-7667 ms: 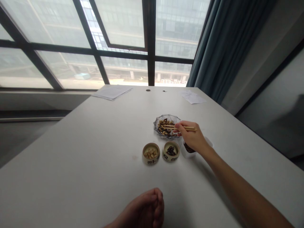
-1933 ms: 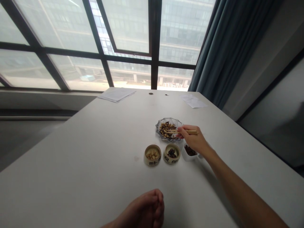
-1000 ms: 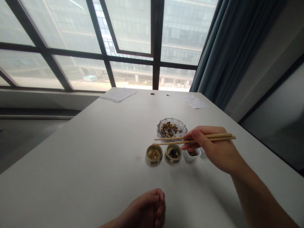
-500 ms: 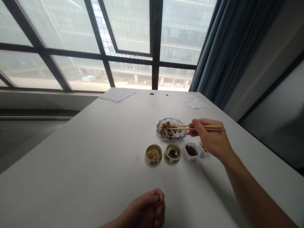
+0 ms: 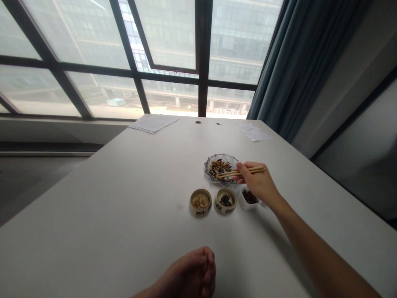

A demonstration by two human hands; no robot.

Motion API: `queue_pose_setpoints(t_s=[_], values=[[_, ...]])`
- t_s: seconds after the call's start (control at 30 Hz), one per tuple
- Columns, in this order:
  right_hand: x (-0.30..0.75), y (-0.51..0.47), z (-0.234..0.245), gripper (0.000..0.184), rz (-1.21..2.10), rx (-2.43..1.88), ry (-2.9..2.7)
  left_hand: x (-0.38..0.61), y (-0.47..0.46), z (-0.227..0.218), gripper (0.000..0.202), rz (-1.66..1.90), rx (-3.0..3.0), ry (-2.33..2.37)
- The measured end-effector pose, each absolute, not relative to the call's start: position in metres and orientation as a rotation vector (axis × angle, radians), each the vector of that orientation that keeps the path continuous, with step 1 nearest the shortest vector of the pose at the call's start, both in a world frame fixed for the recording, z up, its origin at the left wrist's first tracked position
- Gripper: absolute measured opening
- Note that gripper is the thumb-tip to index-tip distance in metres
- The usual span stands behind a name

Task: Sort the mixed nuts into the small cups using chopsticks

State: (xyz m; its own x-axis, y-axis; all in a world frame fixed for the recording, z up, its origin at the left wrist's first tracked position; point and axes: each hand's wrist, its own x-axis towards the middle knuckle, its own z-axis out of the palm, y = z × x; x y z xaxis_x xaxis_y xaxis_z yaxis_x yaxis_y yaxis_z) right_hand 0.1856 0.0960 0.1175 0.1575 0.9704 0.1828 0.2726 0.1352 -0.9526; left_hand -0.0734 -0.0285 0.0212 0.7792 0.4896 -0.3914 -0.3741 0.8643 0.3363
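My right hand (image 5: 256, 180) is closed around a pair of wooden chopsticks (image 5: 228, 174). Their tips lie close together over the near part of a clear glass dish (image 5: 207, 173), which holds a mix of dark and pale pieces (image 5: 221, 165). Whether the tips pinch a piece, I cannot tell. In front of the dish stand two small round bowls with dark lettering: the left bowl (image 5: 201, 213) holds pale nut-like pieces, the right bowl (image 5: 226, 210) black ones. Partly under my right hand is a white tub (image 5: 249, 206) of dark brown pieces. My left hand (image 5: 194, 273) rests curled on the table, apparently holding nothing.
The white table (image 5: 124, 198) runs back to a large window (image 5: 173, 95). Paper sheets (image 5: 153, 123) lie at its far left, with another sheet (image 5: 254, 132) at far right. Two small dark items are near the back edge. A blue curtain (image 5: 285, 74) hangs at the right.
My right hand has moved left and slightly nearer to me, bringing the chopstick tips to the dish's near side. It now hides the second white tub almost wholly. My left hand has stayed put.
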Motion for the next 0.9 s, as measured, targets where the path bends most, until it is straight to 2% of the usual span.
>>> queue_pose_setpoints(t_s=[0.43,0.77,0.9], values=[[0.183,0.093,0.123,0.054,0.678,-1.366,-1.296,-0.074,-0.026,0.019,0.009,0.444,0.250,0.474],[0.175,0.046,0.182,0.052,0.576,-1.260,-1.257,-0.075,-0.026,0.018,0.007,0.470,0.274,0.478],[0.164,0.019,0.196,0.051,0.631,-1.245,-1.355,-0.074,-0.026,0.016,0.008,0.480,0.310,0.486]])
